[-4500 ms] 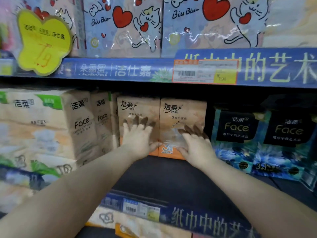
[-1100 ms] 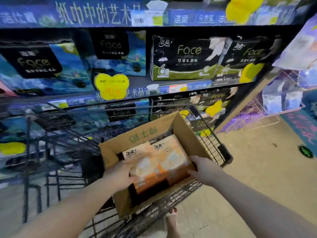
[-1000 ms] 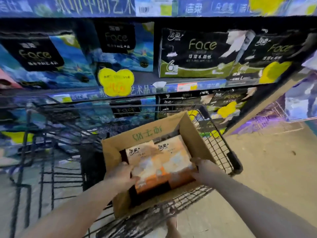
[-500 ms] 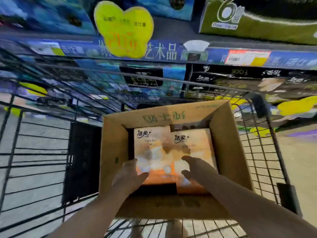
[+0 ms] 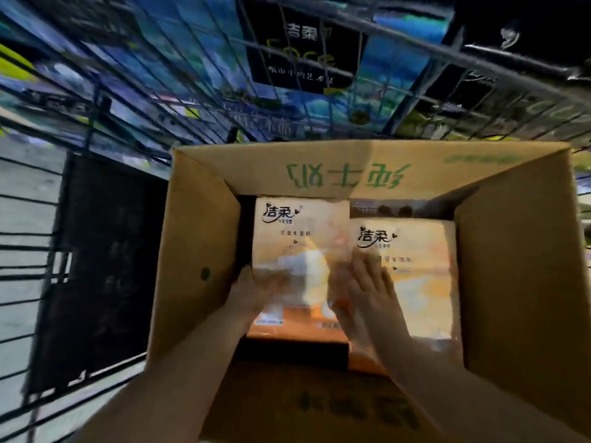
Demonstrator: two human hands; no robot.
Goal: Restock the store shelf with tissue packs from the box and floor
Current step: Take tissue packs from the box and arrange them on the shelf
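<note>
Head view: two orange tissue packs are seen lying side by side in a cardboard box (image 5: 198, 251), which is set in a wire cart (image 5: 105, 266). The left hand (image 5: 252, 292) is pressed against the left edge of the left tissue pack (image 5: 300, 238); its grip cannot be told through blur. The right hand (image 5: 367, 289) is laid with straight fingers along the seam beside the right tissue pack (image 5: 425, 282).

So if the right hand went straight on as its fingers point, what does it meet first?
Probably the right tissue pack: the right hand lies at its left edge, fingers aimed at the far wall of the cardboard box, which comes next. Depth unclear.
</note>
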